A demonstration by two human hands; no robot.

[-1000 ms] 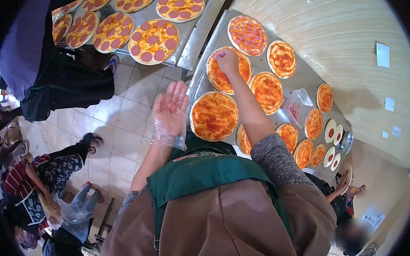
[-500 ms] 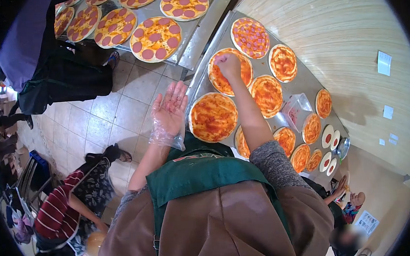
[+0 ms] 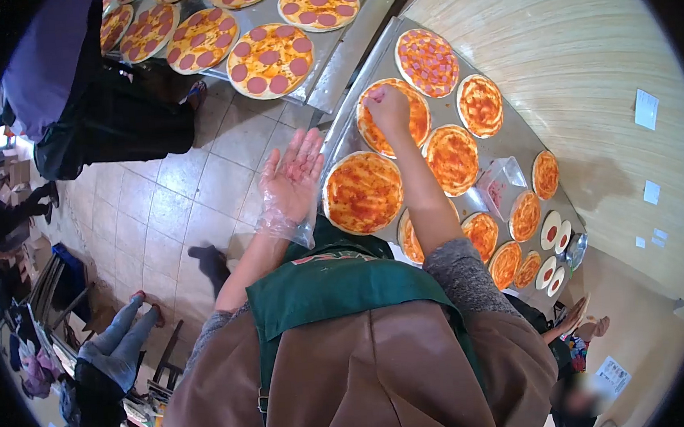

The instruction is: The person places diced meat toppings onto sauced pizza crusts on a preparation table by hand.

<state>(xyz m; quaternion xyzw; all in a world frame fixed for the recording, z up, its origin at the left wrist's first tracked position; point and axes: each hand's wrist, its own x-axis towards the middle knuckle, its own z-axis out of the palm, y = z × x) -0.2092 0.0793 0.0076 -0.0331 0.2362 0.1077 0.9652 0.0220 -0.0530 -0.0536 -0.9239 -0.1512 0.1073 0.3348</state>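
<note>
My left hand (image 3: 291, 181), in a clear plastic glove, is held palm up beside the metal table, its fingers stretched out. Small reddish bits or smears show on the palm, too small to tell which. Over a sauce-covered pizza base (image 3: 416, 124) is my right hand (image 3: 389, 110), closed with the fingertips pressed together; what it pinches is too small to make out. A sauced base (image 3: 363, 193) lies nearest my body. Farther up is a pizza topped with pink cubes (image 3: 427, 62). To the right stands a clear plastic tub (image 3: 500, 188) with pink pieces inside.
More sauced bases (image 3: 451, 160) cover the metal table (image 3: 518, 121) along the wall. Another table (image 3: 331, 64) at the upper left bears pizzas with round slices (image 3: 271, 60). A person in dark clothes (image 3: 117, 121) stands beside it. Other people are at the lower left and lower right.
The view has shifted slightly, while both hands keep nearly the same pose over the same spots. The person in the striped top at the lower left has gone from view.
</note>
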